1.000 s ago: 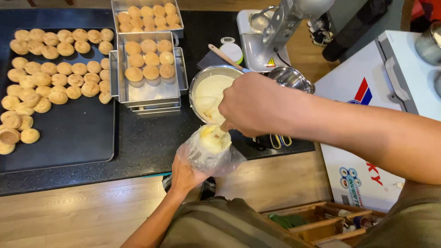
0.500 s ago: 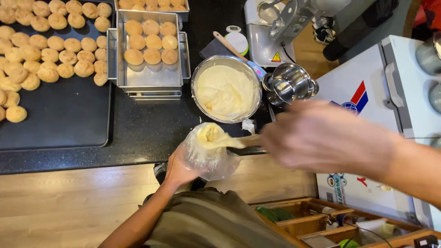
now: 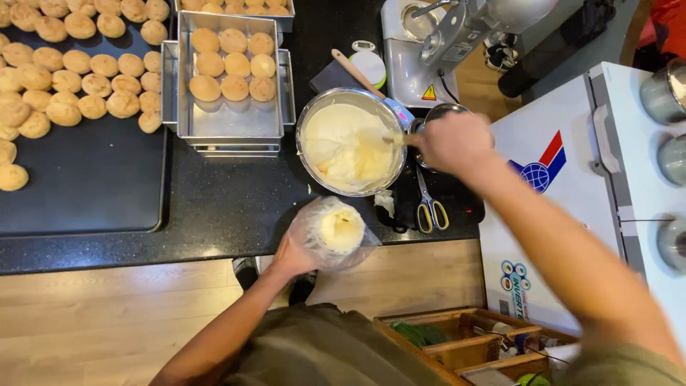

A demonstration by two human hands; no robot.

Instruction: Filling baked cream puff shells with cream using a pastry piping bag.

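Over the dark table [image 3: 214,214], the left hand [image 3: 289,254] is closed around a clear piping bag [image 3: 336,232], its mouth folded open and turned up, with pale cream already sitting inside. The bag hangs just off the table's near edge, close below a round metal bowl [image 3: 307,125] full of the same cream. The right hand [image 3: 450,143] grips the handle of a spatula [image 3: 371,139] whose blade lies in the cream near the bowl's right side; the blade itself is blurred.

To do this scoop well, the judgement is to load the blade moderately rather than heaping it, since the bag's opening is narrow beside the bowl and a smear already lies on the table near the scissors [image 3: 431,207]. Keeping the bag near the rim shortens the carry, and wiping the blade against the folded cuff, pinched by the left hand, should strip the cream cleanly.

Behind, metal trays [image 3: 229,121] hold a few baked puffs [image 3: 232,64], and many more lie on a black sheet [image 3: 78,186] to the left.
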